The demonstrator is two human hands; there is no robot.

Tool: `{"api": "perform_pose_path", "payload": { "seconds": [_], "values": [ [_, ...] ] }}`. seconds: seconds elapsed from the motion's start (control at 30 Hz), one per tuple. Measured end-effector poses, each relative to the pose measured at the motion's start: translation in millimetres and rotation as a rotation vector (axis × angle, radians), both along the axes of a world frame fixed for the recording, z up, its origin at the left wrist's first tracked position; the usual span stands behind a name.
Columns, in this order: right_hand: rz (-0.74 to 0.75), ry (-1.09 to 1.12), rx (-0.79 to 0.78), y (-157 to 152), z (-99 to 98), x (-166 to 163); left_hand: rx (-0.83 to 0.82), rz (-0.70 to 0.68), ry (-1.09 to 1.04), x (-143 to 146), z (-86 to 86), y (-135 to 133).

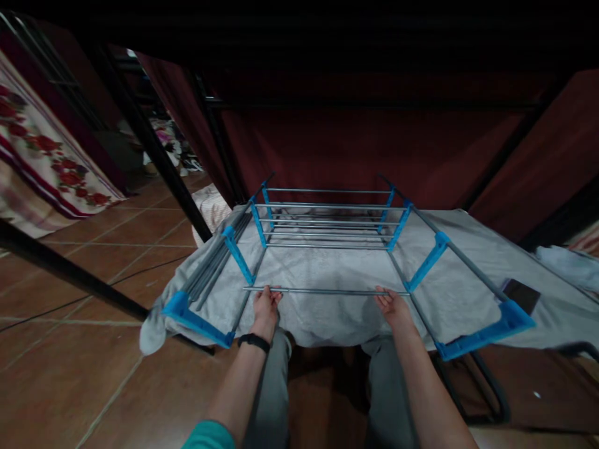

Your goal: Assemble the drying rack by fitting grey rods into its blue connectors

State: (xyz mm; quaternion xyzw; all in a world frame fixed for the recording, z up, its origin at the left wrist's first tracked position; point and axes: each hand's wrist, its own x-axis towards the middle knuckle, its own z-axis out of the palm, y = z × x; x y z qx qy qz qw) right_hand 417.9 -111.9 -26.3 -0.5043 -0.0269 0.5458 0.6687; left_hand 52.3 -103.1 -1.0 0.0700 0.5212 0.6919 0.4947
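Observation:
A thin grey metal rod (327, 292) lies level across the near part of a rack frame. Near the rod's left end, my left hand (266, 305) has its fingers closed round it. My right hand (390, 305) grips the same rod towards its right end, which meets a blue plastic bracket (427, 265). The left end is close to another blue bracket (239, 257). Farther back, several rods (327, 236) span the frame between blue brackets. The nearest brackets, at left (199, 323) and right (486, 333), have no rod between them.
Loose rods (218, 265) lie inside the frame's left side. The rack rests on a bed with a grey cover (304, 324). A dark flat phone-like object (521, 295) lies at right. Black bed posts (154, 149) stand at left, and a dark red curtain (374, 146) hangs behind.

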Motion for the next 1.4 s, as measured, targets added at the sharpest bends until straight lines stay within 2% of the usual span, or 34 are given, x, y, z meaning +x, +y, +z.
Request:
{"api": "perform_pose_path", "payload": {
  "seconds": [0.33,0.77,1.4],
  "values": [
    [0.007,0.031,-0.081,0.6,-13.1,13.5,0.035,0.021,-0.008,-1.1,-5.6,-0.9],
    [-0.010,0.013,-0.049,-0.7,-12.0,11.9,0.023,0.030,0.006,-0.9,-8.5,1.4],
    [-0.005,0.073,-0.034,-0.6,0.3,3.0,-0.025,0.072,0.053,-3.5,-3.2,2.0]
  ]
}}
